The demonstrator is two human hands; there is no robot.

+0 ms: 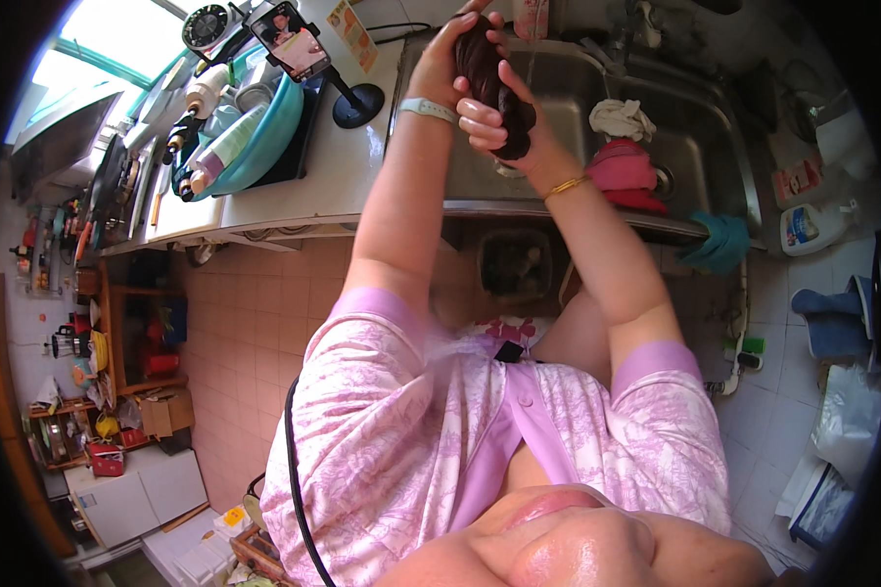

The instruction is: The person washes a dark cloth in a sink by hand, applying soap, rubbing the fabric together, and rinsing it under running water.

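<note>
Both my hands grip a dark brown wet cloth (477, 62), bunched and twisted lengthwise over the left basin of a stainless steel sink (569, 110). My left hand (440, 59), with a pale band on its wrist, holds the far upper part. Nearer to me, my right hand (539, 143) wraps its fingers round the lower end; a gold bracelet is on that wrist. A white cloth (622, 119) and a pink and red cloth (620, 172) lie crumpled to the right of my hands. Over the sink's front edge hangs a teal cloth (716, 242).
Left of the sink, a phone (290, 40) stands on a black-based holder (357, 106). Beside it, a turquoise basin (279, 132) holds bottles and containers. A pink container (531, 18) stands behind the sink. At the right are a white jug (811, 229) and, below the counter, a bin (514, 264).
</note>
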